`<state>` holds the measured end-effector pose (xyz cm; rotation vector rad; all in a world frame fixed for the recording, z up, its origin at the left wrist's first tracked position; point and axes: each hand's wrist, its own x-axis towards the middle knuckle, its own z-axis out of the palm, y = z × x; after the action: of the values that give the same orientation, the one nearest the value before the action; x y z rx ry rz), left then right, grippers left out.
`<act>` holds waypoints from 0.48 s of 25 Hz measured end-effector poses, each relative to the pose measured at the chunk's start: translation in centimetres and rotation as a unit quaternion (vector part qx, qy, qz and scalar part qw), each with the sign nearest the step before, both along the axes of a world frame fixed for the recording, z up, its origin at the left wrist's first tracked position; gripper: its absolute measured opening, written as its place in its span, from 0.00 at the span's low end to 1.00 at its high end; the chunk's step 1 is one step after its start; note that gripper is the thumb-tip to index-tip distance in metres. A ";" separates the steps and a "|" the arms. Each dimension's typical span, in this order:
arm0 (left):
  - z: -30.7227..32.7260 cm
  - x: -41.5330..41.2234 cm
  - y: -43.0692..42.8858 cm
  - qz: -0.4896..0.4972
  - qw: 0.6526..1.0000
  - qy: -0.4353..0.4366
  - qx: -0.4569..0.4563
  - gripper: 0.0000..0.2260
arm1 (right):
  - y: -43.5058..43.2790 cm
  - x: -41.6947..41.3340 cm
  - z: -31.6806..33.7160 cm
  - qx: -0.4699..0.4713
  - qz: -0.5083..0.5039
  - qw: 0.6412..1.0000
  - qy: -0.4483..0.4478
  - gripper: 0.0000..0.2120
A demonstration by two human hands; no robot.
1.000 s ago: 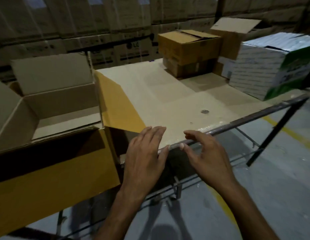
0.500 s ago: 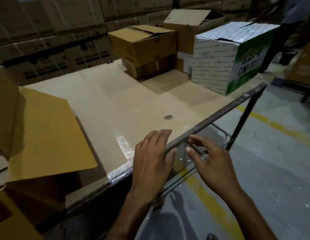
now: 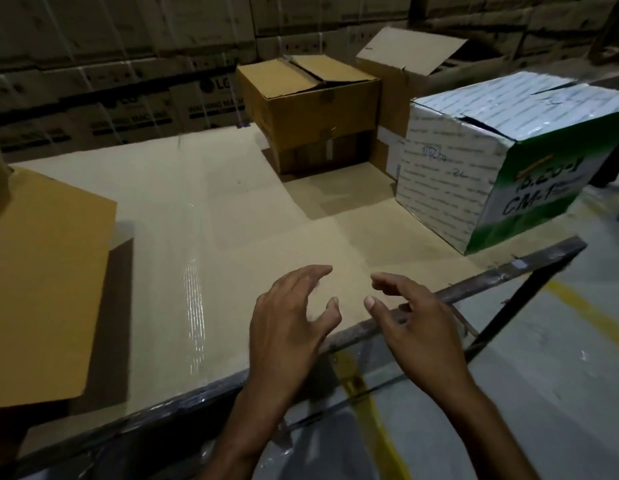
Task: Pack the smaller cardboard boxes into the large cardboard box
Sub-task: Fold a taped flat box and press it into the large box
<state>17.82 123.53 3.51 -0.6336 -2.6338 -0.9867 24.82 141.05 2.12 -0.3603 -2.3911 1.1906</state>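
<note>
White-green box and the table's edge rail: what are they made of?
White-green box: looks like printed cardboard, faintly glossy; its top flaps are creased and dented. Edge rail: probably steel, dark and scuffed, with dull glints; paint or rust, I cannot tell.

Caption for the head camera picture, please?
Left hand and right hand hover empty over the table, brown box and white box beyond.

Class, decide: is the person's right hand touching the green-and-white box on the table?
Apart. The head view shows bare tabletop between the right hand and the green-and-white box.
</note>
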 end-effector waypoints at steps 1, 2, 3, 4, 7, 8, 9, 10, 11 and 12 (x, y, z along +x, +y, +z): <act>0.1 -1.0 0.6 0.007 1.000 0.000 0.001 0.20 | 0.6 -1.3 -0.1 -0.004 0.009 1.000 0.001 0.14; 0.2 -2.2 1.2 0.012 1.000 0.002 0.002 0.20 | 1.2 -2.5 -0.1 -0.002 0.015 1.000 0.005 0.14; 0.2 -3.6 1.8 0.016 1.000 0.007 0.001 0.20 | 1.8 -4.0 -0.2 0.005 0.018 1.000 0.009 0.14; 0.1 -5.0 2.5 0.019 1.000 0.008 0.001 0.21 | 2.4 -5.3 -0.2 0.012 0.019 1.000 0.012 0.15; 0.3 -9.3 5.1 0.025 0.999 0.005 0.021 0.24 | 4.6 -8.9 0.6 0.040 0.012 0.999 0.013 0.15; 0.5 -10.6 6.1 0.028 0.999 0.002 0.033 0.24 | 5.4 -10.0 1.2 0.056 0.007 0.998 0.018 0.15; 0.8 -11.8 7.1 0.029 0.999 0.001 0.044 0.23 | 6.2 -11.0 1.9 0.070 -0.002 0.997 0.028 0.15; 1.2 -13.0 8.3 0.029 0.998 0.004 0.056 0.22 | 7.3 -12.1 2.7 0.084 -0.013 0.995 0.043 0.15; 1.6 -14.1 9.3 0.026 0.997 0.012 0.068 0.20 | 8.3 -13.0 3.4 0.103 -0.026 0.993 0.058 0.14; 1.9 -15.1 10.2 0.020 0.996 0.024 0.084 0.18 | 9.4 -13.8 4.1 0.131 -0.040 0.988 0.072 0.14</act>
<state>2.73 133.76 5.42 -0.5554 -2.4803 -1.1509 11.06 150.41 6.20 -0.2736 -2.3451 0.8242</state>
